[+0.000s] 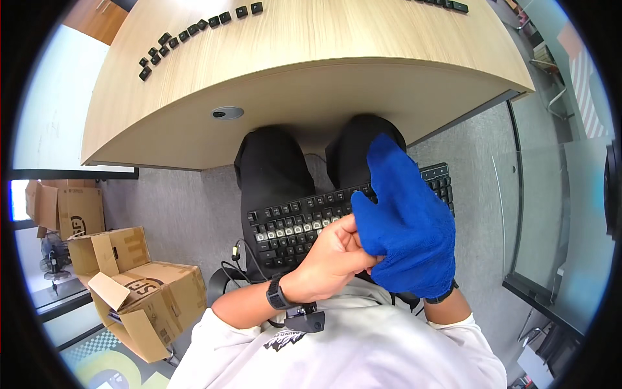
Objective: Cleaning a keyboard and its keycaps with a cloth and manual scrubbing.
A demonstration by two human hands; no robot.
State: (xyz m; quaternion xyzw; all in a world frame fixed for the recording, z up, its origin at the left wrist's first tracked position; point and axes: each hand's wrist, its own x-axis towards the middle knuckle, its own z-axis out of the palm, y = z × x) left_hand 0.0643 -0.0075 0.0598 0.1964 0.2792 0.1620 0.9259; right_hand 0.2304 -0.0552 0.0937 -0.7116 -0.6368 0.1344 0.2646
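Observation:
A black keyboard point(282, 243) lies across my lap, partly covered by my hands and a blue cloth point(414, 220). One of its rows shows pale switches with no keycaps on them. My left hand point(330, 256) is over the middle of the keyboard, its thumb and fingers curled together at the cloth's left edge. The fingertips are partly tucked behind the fabric, and anything small between them is hidden. The cloth drapes over my right hand, so its fingers do not show; only the right forearm point(448, 312) and a dark wristband come out below.
Loose black keycaps point(183, 35) stand in lines on the wooden desk point(311, 39) ahead, with more keycaps point(453, 5) at its far right. Open cardboard boxes point(152, 292) sit at left. A black cable point(243, 259) hangs beside the keyboard. A glass partition point(557, 214) is at right.

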